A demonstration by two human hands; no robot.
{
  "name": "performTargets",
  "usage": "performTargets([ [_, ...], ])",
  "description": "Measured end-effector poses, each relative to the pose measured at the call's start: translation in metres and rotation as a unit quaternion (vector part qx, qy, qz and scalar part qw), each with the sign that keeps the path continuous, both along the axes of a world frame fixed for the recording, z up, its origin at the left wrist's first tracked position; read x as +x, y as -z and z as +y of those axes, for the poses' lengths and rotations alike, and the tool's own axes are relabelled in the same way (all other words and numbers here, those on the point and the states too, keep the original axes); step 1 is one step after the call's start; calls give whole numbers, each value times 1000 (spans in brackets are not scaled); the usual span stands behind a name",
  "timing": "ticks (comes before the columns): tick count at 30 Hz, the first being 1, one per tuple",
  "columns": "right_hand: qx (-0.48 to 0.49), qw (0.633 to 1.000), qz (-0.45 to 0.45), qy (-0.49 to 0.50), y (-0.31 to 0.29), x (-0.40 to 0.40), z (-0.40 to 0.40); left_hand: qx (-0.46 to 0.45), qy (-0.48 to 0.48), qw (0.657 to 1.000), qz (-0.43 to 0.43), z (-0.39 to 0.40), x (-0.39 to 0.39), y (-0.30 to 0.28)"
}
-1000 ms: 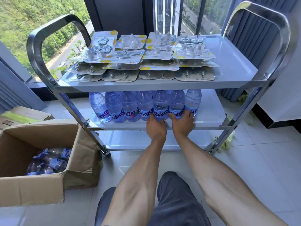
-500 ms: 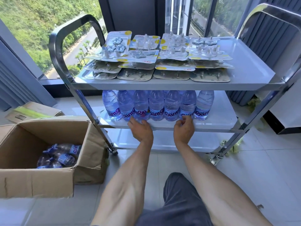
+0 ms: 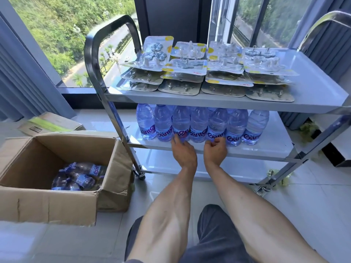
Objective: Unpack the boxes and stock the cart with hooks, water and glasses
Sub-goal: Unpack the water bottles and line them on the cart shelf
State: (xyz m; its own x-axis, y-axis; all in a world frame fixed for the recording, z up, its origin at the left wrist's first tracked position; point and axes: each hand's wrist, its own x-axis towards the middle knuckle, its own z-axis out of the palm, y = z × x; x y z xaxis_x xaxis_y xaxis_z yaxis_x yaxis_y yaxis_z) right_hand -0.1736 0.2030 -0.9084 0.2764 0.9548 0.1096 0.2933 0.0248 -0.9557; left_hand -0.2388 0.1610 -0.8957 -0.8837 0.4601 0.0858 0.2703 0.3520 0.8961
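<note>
Silver steel cart (image 3: 321,103), clear blue-tinted bottles (image 3: 199,126) with purple-and-white labels on its middle shelf, yellow-dotted hook packs (image 3: 209,73) on top, plain brown cardboard box (image 3: 47,202) left of cart, pale grey floor tiles (image 3: 313,205)

Cart (image 3: 224,100) stood far centre-right, three shelves stacked. Top shelf (image 3: 313,82): hook packs (image 3: 199,73) in overlapping piles across its left and middle, right end bare. Middle shelf (image 3: 273,147): water bottles (image 3: 199,126) upright in a row along the near edge, more behind them. Left hand (image 3: 183,151) and right hand (image 3: 215,150) sat side by side at that shelf's near edge, fingertips against the middle bottles. Bottom shelf (image 3: 167,164) below. Open cardboard box (image 3: 47,202) on the floor left of the cart, touching its near-left leg, with loose bottles (image 3: 79,176) lying in it. Flat box (image 3: 51,124) behind it, further left
</note>
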Motion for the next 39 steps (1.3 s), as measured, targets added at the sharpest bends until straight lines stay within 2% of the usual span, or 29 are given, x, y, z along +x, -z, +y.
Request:
performTargets([
  [3,-1,1000,3,0,1,-2,-2,21,-19,999,-35,-1,-17,-5],
  [6,-7,1000,17,-6,0,-1,-2,-18,-10,999,-25,5,-22,-12],
  [11,-25,999,38,-7,-4,2,0,-28,-50,997,-48,18,-11,-15],
  [17,-3,999,11,-42,-4,6,-4,-79,-77,992,-56,28,-14,-19],
  [19,-14,999,25,-26,-6,11,0,-86,-67,992,-58,29,-15,-19],
  [22,-44,994,70,78,-8,26,9,-71,-49,995,-53,20,-14,-14],
  [24,-46,988,65,136,-10,36,14,-53,-33,998,-33,10,-13,-8],
  [28,14,990,30,139,-17,49,22,-42,6,999,30,-9,-8,5],
  [31,33,985,40,164,-21,62,32,-53,8,997,55,-10,0,6],
  [34,7,982,56,183,-21,83,51,-59,20,996,63,-4,12,7],
  [37,-36,992,27,116,-17,100,69,-88,96,987,91,11,37,8],
  [39,-38,995,3,95,-14,106,77,-105,111,983,101,25,58,7],
])
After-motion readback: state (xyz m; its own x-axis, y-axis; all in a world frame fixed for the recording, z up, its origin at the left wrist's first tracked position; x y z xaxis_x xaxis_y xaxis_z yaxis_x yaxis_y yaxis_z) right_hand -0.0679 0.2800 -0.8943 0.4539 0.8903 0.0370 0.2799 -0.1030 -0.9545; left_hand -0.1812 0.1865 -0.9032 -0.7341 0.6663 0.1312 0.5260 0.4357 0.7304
